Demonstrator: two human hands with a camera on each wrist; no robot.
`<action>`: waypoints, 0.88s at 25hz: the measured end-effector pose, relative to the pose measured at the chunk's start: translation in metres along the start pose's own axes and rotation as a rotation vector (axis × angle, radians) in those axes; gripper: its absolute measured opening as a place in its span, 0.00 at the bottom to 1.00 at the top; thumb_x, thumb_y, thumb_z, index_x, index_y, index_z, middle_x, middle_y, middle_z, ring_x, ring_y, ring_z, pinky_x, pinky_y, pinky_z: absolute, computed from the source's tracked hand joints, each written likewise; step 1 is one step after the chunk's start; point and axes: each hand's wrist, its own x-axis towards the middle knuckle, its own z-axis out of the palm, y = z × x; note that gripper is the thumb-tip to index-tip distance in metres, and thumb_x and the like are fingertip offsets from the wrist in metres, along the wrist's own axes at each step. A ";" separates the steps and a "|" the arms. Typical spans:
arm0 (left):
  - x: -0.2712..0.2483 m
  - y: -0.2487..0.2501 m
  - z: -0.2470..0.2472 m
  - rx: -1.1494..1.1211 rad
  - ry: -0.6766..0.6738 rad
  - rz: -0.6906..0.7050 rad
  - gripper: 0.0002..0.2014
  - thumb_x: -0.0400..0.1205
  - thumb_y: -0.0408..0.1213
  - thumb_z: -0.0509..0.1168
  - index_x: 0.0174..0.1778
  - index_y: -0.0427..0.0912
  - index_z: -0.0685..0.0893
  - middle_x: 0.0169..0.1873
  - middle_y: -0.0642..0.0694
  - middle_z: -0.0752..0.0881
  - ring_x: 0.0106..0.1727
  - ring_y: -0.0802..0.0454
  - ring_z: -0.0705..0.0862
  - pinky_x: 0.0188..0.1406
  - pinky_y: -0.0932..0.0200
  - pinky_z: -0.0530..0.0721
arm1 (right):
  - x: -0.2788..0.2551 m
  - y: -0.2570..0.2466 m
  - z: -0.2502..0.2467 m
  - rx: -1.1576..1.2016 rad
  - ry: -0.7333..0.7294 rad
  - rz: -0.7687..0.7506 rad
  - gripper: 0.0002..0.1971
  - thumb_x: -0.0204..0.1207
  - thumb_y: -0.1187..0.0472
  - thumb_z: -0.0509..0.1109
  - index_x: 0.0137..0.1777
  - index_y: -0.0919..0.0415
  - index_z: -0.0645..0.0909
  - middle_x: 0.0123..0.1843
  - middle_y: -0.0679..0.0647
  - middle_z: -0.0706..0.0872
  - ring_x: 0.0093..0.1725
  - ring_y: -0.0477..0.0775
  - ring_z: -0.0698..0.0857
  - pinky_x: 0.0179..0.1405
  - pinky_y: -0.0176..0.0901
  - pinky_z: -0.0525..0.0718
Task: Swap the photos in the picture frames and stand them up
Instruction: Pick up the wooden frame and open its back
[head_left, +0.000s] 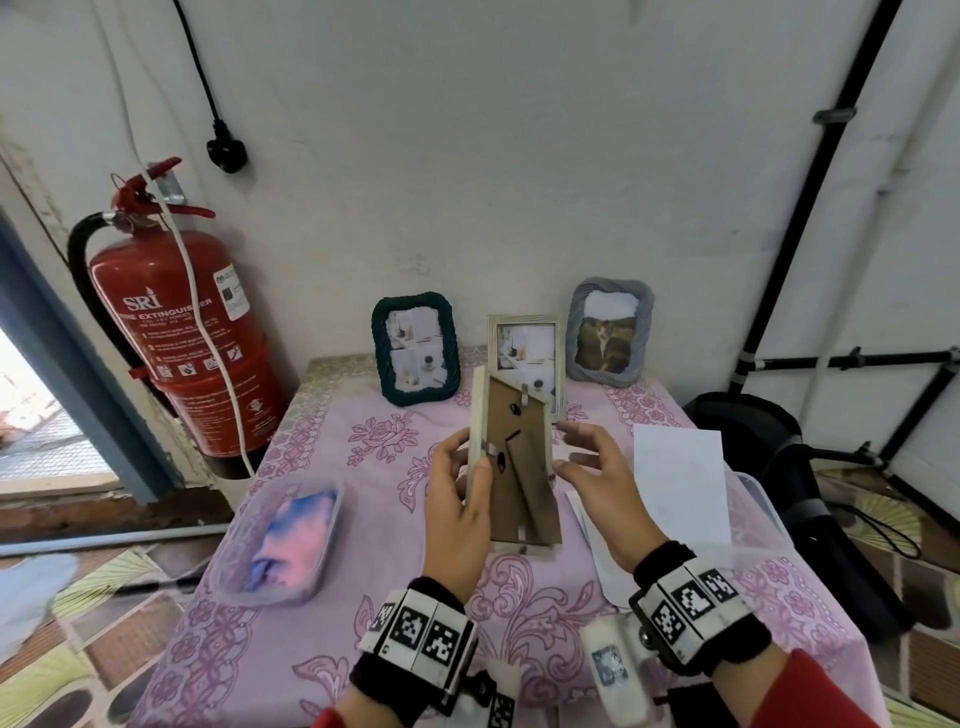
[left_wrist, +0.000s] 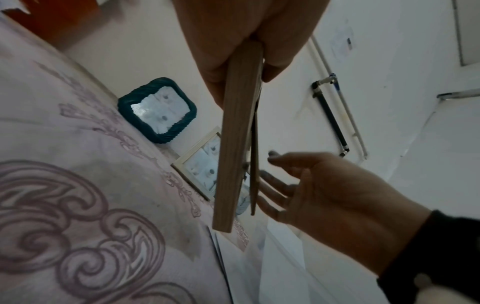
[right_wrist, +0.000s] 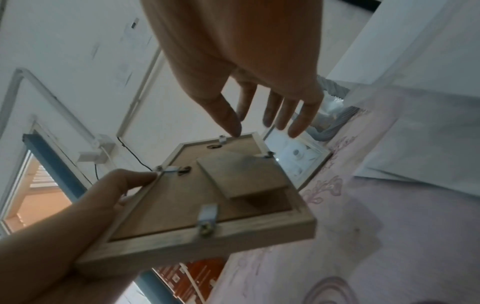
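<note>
My left hand (head_left: 460, 483) grips the left edge of a pale wooden picture frame (head_left: 511, 457), held upright above the table with its brown backboard and folded stand facing me. In the left wrist view the frame (left_wrist: 235, 144) shows edge-on between thumb and fingers. My right hand (head_left: 592, 467) hovers open just right of the frame, fingers straight, not touching it; in the right wrist view its fingertips (right_wrist: 233, 125) hang above the frame's back (right_wrist: 207, 197). Three frames stand at the wall: a dark green one (head_left: 414, 349), a white one (head_left: 527, 348), a grey one (head_left: 609, 332).
A clear plastic tray (head_left: 283, 540) with pink-blue cloth sits at the table's left. White sheets (head_left: 680, 478) lie over a clear container at the right. A red fire extinguisher (head_left: 182, 332) hangs left of the table; a black chair (head_left: 769, 467) stands right.
</note>
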 end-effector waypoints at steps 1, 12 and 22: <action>0.000 -0.002 -0.002 -0.031 0.007 -0.021 0.12 0.85 0.32 0.58 0.63 0.48 0.74 0.56 0.44 0.84 0.49 0.56 0.86 0.48 0.59 0.87 | -0.001 0.004 -0.002 -0.042 0.028 0.008 0.21 0.77 0.71 0.65 0.68 0.55 0.74 0.65 0.55 0.75 0.60 0.53 0.76 0.61 0.42 0.77; -0.002 -0.037 -0.033 -0.052 0.051 -0.256 0.10 0.84 0.31 0.59 0.58 0.46 0.79 0.43 0.50 0.88 0.40 0.60 0.87 0.36 0.66 0.86 | -0.008 0.038 -0.006 0.001 -0.121 0.155 0.20 0.78 0.67 0.68 0.70 0.60 0.76 0.51 0.58 0.82 0.43 0.51 0.83 0.37 0.32 0.83; -0.005 -0.063 -0.067 0.361 -0.051 -0.328 0.17 0.79 0.28 0.67 0.64 0.35 0.79 0.40 0.45 0.84 0.43 0.51 0.82 0.50 0.58 0.83 | -0.004 0.056 0.003 -0.188 -0.217 0.185 0.20 0.75 0.71 0.70 0.68 0.66 0.77 0.51 0.62 0.83 0.47 0.58 0.84 0.46 0.50 0.87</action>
